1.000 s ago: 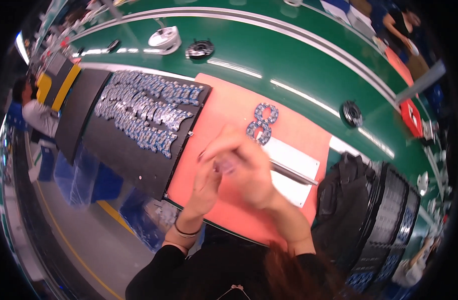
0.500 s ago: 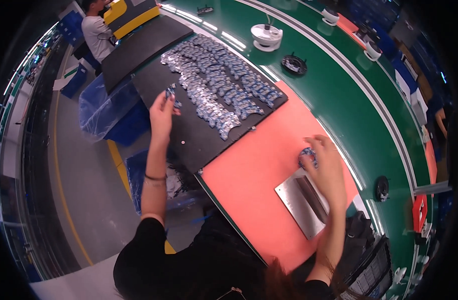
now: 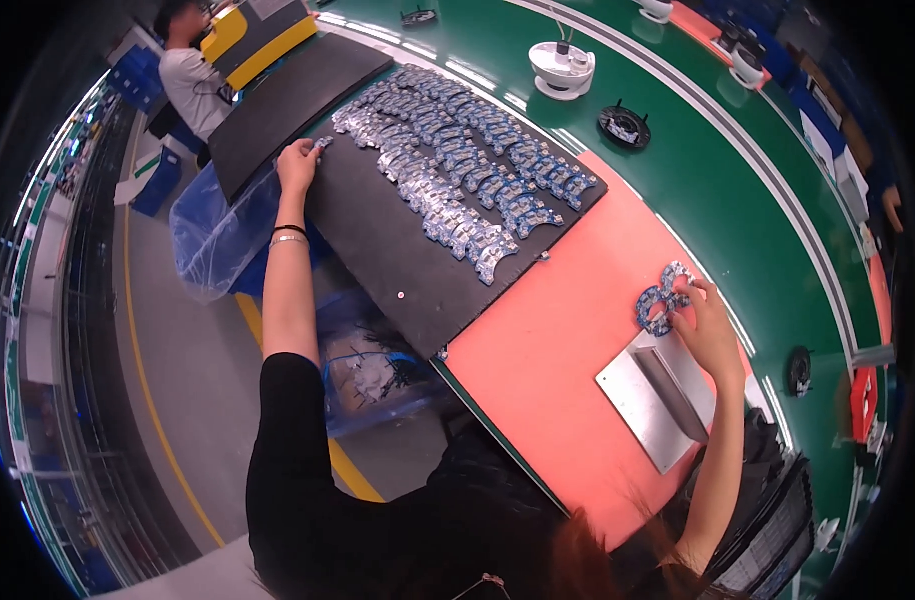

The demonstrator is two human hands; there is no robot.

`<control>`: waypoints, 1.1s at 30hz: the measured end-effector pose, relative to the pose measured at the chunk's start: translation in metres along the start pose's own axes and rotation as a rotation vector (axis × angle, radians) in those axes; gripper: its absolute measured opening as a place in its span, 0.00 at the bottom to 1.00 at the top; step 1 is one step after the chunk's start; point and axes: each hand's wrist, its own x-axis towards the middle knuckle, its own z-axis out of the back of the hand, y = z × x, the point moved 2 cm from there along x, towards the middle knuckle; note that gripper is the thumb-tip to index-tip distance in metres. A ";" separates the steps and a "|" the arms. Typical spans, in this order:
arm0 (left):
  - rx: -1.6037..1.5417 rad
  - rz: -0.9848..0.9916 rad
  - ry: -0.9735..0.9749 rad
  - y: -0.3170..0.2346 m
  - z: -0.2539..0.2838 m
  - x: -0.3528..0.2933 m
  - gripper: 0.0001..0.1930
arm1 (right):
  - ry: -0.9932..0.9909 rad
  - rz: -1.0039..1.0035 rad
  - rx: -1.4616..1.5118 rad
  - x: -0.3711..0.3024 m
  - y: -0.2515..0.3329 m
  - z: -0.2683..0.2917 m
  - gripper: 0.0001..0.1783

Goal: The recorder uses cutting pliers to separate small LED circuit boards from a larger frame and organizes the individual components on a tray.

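At the left edge of the black mat (image 3: 362, 235), my left hand (image 3: 296, 168) pinches a small curved circuit board (image 3: 323, 143). Several rows of similar blue and silver curved boards (image 3: 462, 155) lie on that mat, to the right of this hand. Over the orange-pink work surface, my right hand (image 3: 712, 335) has its thumb and fingers closed on a circuit board panel (image 3: 654, 310) made of joined rings. Just below the panel is a flat metal plate with an upright fin (image 3: 627, 400), partly hidden behind my right forearm.
A green conveyor (image 3: 667, 160) carries a white round unit (image 3: 561, 70) and black round parts (image 3: 624, 127). Blue bins with plastic liners (image 3: 212, 235) stand left of the bench. A person (image 3: 189, 80) is beside a yellow and grey machine (image 3: 262, 40) at the far left.
My left hand has moved away and left across the mat, with a board in its fingers. My right hand has shifted slightly, and more of the ringed panel shows. The whole view has shifted a little.
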 end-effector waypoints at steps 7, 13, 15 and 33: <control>0.204 -0.100 -0.146 0.003 -0.010 0.020 0.14 | -0.020 -0.026 0.035 -0.012 0.004 -0.002 0.23; 0.086 -0.059 -0.005 -0.015 -0.012 0.030 0.10 | 0.012 -0.049 0.063 -0.014 0.002 -0.004 0.24; 0.106 -0.076 -0.032 -0.025 -0.017 0.028 0.09 | -0.042 0.014 0.004 -0.018 -0.002 -0.006 0.26; -0.145 -0.512 -0.042 -0.124 -0.009 -0.088 0.30 | -0.025 -0.003 0.098 -0.018 0.002 -0.005 0.27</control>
